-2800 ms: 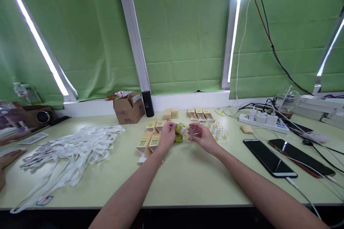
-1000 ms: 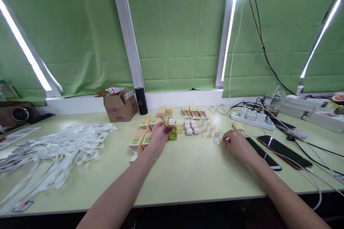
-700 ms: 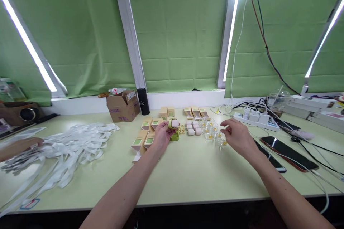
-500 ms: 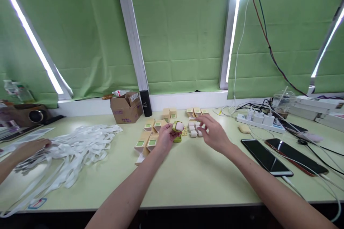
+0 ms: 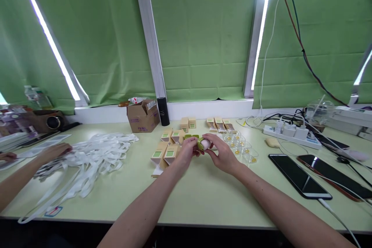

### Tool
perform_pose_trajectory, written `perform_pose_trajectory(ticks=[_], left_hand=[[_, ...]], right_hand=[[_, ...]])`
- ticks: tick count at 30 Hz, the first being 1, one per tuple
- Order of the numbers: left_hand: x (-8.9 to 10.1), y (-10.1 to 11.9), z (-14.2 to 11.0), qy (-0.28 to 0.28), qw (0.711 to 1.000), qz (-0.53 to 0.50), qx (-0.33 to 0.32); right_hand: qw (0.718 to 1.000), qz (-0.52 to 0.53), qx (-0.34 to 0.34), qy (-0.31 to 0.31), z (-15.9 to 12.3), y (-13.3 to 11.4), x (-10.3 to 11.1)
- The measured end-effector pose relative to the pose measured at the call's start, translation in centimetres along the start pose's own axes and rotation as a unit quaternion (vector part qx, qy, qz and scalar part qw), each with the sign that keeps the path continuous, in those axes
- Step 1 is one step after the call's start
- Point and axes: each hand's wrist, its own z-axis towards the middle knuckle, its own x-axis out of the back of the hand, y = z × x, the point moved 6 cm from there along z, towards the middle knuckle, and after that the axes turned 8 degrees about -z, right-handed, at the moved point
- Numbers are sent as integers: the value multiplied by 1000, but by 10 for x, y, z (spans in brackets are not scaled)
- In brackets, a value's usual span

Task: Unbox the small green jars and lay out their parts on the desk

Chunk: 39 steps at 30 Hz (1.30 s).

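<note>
In front of me, my left hand [image 5: 189,150] is closed around a small olive-green case [image 5: 200,144]. A pale pinkish-white rounded block [image 5: 206,145] shows in its open side. My right hand [image 5: 222,154] has thumb and fingers closed on that block, so both hands meet there. Behind them lie more green pieces [image 5: 191,136], partly hidden. Several clear plastic cups [image 5: 238,145] with small yellowish bits inside are just right of my right hand. Kraft-paper boxes with green labels [image 5: 171,153] stand left of my left hand.
More kraft boxes [image 5: 220,124] are at the back, near a brown carton [image 5: 143,116] and a black cylinder [image 5: 163,111]. White ribbons [image 5: 95,155] lie at left, with another person's hand [image 5: 56,151] on them. Charging phones [image 5: 299,176] and a power strip [image 5: 292,135] are at right.
My right hand has moved left and closed on the pinkish-white block in the green case; before, it was apart, over the white blocks. The view has turned slightly left.
</note>
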Motion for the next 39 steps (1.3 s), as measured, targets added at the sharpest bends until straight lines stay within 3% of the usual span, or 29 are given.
perform_pose_trajectory(ticks=[7, 12, 19, 30, 39], left_hand=[[-1, 20, -6, 49, 989, 43, -135], [-6, 30, -11, 14, 981, 50, -186], [-12, 17, -8, -41, 990, 24, -129], [-9, 17, -6, -15, 988, 31, -149], [-17, 22, -17, -34, 959, 168, -228]], right_hand=[[979, 120, -161, 26, -1, 15, -1], [964, 143, -222, 20, -3, 28, -4], [969, 115, -217, 20, -2, 28, -2], [978, 95, -175, 57, -1, 21, 8], [995, 8, -103, 10, -1, 17, 7]])
